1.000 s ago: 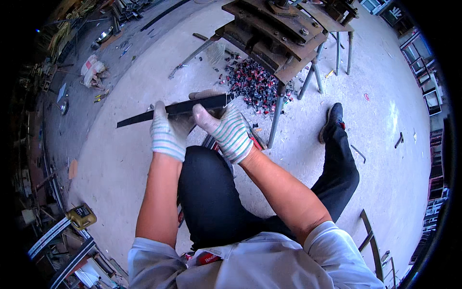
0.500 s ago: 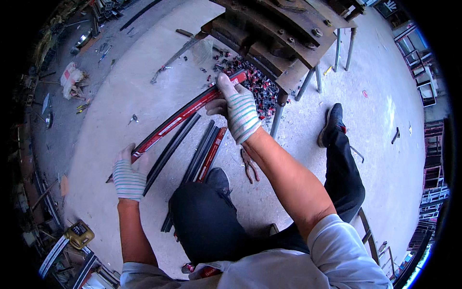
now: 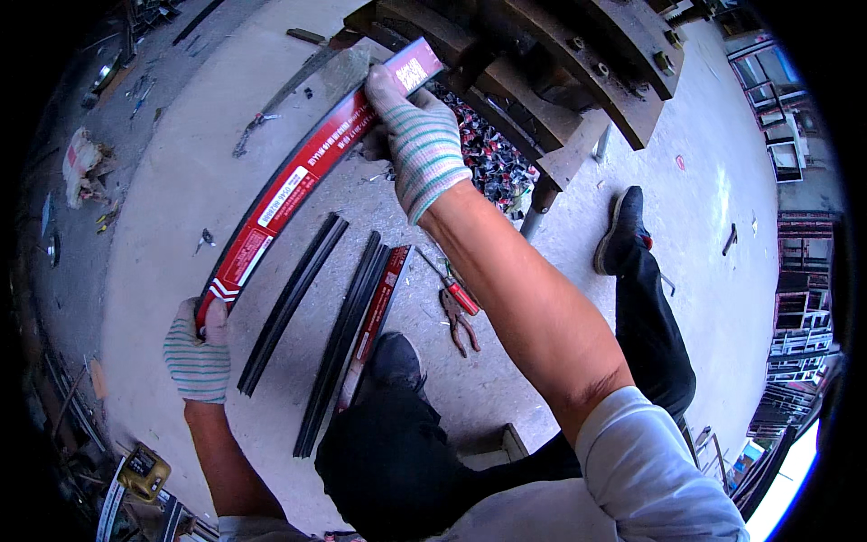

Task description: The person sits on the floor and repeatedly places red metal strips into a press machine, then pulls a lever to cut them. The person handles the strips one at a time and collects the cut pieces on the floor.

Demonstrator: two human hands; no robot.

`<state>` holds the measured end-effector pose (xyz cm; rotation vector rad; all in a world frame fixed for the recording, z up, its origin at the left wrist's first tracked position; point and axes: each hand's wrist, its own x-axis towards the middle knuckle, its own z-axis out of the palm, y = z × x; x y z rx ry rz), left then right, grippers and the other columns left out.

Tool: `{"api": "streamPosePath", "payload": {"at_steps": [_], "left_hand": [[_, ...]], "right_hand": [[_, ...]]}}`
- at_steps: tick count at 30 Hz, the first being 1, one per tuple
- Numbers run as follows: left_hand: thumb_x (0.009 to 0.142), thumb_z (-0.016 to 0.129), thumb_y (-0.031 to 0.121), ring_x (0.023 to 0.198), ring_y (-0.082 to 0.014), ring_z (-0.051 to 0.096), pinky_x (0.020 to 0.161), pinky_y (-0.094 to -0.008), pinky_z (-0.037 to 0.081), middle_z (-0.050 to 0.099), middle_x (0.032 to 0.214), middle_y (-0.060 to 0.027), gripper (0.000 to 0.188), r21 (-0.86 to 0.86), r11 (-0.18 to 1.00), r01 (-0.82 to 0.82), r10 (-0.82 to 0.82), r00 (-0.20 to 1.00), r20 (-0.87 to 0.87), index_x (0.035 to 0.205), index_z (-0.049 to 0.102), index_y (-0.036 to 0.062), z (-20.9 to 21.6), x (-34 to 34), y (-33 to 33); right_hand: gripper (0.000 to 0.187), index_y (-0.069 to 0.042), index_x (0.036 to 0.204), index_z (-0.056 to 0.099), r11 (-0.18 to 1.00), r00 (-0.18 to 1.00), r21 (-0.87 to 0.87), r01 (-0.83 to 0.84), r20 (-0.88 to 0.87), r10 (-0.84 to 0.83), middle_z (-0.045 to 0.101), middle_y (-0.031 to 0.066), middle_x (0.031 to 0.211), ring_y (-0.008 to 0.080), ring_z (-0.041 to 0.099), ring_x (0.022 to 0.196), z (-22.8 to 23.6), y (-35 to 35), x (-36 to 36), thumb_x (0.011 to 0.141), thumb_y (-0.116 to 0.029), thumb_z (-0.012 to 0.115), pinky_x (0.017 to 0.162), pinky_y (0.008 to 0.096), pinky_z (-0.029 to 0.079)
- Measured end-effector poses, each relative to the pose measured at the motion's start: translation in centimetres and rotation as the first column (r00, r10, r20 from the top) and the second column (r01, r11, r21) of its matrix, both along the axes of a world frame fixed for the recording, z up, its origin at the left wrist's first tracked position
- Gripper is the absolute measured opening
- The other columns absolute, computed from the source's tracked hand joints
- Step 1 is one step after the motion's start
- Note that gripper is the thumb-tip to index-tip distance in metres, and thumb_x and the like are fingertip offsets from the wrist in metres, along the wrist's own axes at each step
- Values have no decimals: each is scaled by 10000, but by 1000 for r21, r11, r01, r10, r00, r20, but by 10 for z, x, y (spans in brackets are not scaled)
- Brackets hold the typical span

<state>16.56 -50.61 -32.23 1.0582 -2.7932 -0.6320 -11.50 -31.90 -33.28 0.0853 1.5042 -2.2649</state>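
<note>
A long strip of window-frame profile [image 3: 287, 199] with a red printed film slants between my two hands, its broad red face turned up. Closed on its lower left end is my left hand [image 3: 197, 361], in a white glove with green stripes. My right hand [image 3: 423, 149], gloved alike, grips it close to the upper right end, thumb on top; the other fingers are partly hidden behind it. That end is beside a rusty metal machine [image 3: 564, 81]. Below the strip, dark profiles [image 3: 293, 303] lie on the floor, with more dark lengths [image 3: 336, 348] and a red-faced one [image 3: 375, 312] nearby.
Pliers [image 3: 457, 323] and a red-handled screwdriver [image 3: 461, 297] lie on the floor near my right forearm. Small red and black offcuts [image 3: 492, 158] are heaped under the machine. At the far right lean several frames [image 3: 799, 325]; a yellowish tool [image 3: 144, 471] sits lower left.
Both hands have shifted left with the profile, the right one also up and away. The strip has rolled, showing more of its red face. The screwdriver has come into view.
</note>
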Motion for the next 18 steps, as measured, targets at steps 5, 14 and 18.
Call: {"api": "streamPosePath", "payload": {"at_steps": [5, 14, 18], "left_hand": [[994, 616, 407, 742, -216, 632, 704, -366, 521, 687, 828, -161, 442, 76, 996, 52, -49, 998, -39, 1037, 653, -32, -3, -22, -8], [988, 623, 430, 683, -194, 593, 666, -347, 499, 672, 767, -146, 454, 131, 990, 48, -48, 999, -9, 977, 645, -24, 7, -21, -15], [987, 622, 439, 671, -175, 572, 657, -340, 491, 653, 736, -126, 462, 139, 988, 61, -58, 998, -28, 958, 645, -21, 13, -23, -14]], "right_hand": [[348, -30, 1026, 643, 999, 1000, 36, 29, -4, -29, 627, 35, 762, 108, 525, 516, -7, 1, -12, 954, -366, 698, 452, 256, 435], [361, -29, 1036, 606, 998, 1000, 55, 21, 20, -22, 663, 55, 784, 132, 582, 507, -14, -2, -14, 980, -381, 659, 448, 259, 474], [349, -37, 1027, 601, 998, 1000, 57, 10, 20, -11, 657, 55, 784, 133, 589, 531, -14, -1, -15, 989, -381, 645, 455, 258, 481]]}}
